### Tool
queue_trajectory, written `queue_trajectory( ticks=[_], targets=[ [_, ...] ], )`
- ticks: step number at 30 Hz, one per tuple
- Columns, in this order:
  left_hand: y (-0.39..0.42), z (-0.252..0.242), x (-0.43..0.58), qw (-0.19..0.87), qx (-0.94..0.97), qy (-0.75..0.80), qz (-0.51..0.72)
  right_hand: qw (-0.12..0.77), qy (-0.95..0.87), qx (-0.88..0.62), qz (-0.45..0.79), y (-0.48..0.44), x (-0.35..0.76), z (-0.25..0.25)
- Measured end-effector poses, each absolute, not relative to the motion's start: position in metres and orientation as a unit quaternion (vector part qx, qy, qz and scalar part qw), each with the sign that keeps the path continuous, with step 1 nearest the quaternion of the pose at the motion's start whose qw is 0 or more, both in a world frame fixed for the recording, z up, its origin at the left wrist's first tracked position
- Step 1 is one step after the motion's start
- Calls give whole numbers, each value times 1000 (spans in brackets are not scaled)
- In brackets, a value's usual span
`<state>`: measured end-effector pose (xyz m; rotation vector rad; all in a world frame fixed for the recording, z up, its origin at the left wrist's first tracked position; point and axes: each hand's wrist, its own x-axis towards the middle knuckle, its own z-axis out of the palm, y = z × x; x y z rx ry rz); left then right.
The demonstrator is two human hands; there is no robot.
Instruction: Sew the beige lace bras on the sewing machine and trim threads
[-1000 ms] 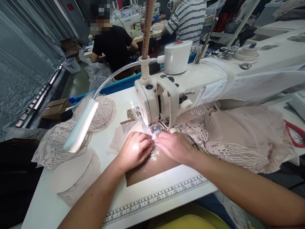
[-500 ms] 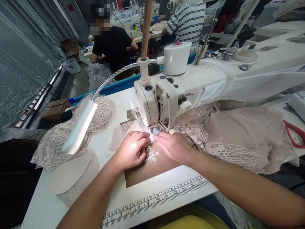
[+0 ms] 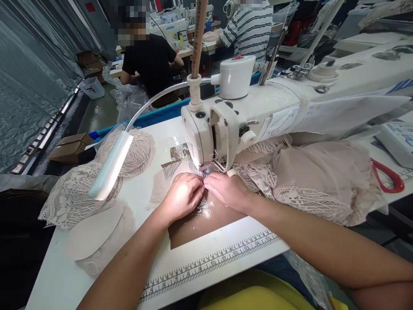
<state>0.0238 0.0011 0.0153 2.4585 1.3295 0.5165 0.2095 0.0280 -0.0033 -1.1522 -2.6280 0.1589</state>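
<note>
White sewing table [image 3: 64, 280]: left hand [image 3: 182, 196], right hand [image 3: 227, 189], grips closed on pale pink openwork lace [image 3: 258, 181] beneath machine head [image 3: 206, 129].

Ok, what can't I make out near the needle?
Head view:
Needle, presser foot: hidden behind the sewing machine head and the fingers.
Piece at the needle: covered by left hand, right hand and glare.
Whether either hand pinches it: cannot tell.
Red loop: partly behind the lace pile.

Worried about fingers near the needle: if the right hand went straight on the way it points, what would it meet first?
Probably the left hand, whose fingertips the right hand nearly touches; the presser foot sits just beyond, though depth is unclear.
</note>
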Motion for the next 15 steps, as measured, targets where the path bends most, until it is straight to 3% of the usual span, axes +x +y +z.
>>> queue_trajectory(
  ticks=[8, 15],
  targets=[
    [-1, 17, 10, 75, 894, 418, 143, 172, -895, -383, 149, 35, 212, -6],
    [0, 10, 8, 22, 895, 400, 196, 165, -922, -338, 94, 27, 218, -2]
  ],
)
